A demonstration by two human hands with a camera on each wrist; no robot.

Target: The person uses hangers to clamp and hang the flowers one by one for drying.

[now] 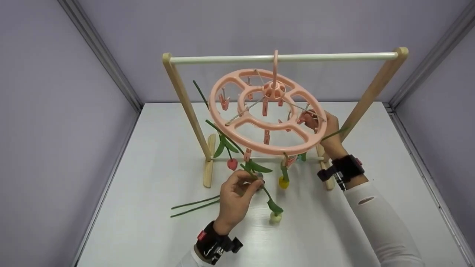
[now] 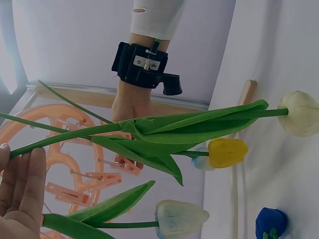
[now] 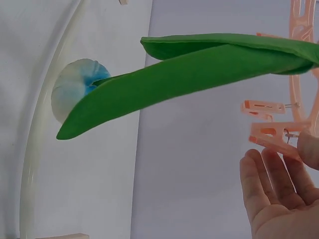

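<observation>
Left hand (image 1: 234,194): fingers curled, pinching the green stem of a white tulip (image 1: 275,217) below the near rim of the pink peg hanger (image 1: 268,111); bloom hanging low, close to the white table (image 1: 148,193). Right hand (image 1: 322,124): raised at the hanger's right rim, thumb and fingers on a pink peg (image 3: 271,134); from the wrist view, fingers fairly straight, so whether the peg is squeezed cannot be told.

Risks, as judged: hanger free to swing and tilt on its hook from the white rail (image 1: 282,57); uneven pull from either hand likely to rock the ring and shake the clipped red tulip (image 1: 232,163) and yellow tulip (image 1: 283,182) loose. Stem thin and springy; possible slip from the pinch or kinking if bent toward a peg. Two loose stems (image 1: 195,205) on the table left of the left hand, apart from it.
</observation>
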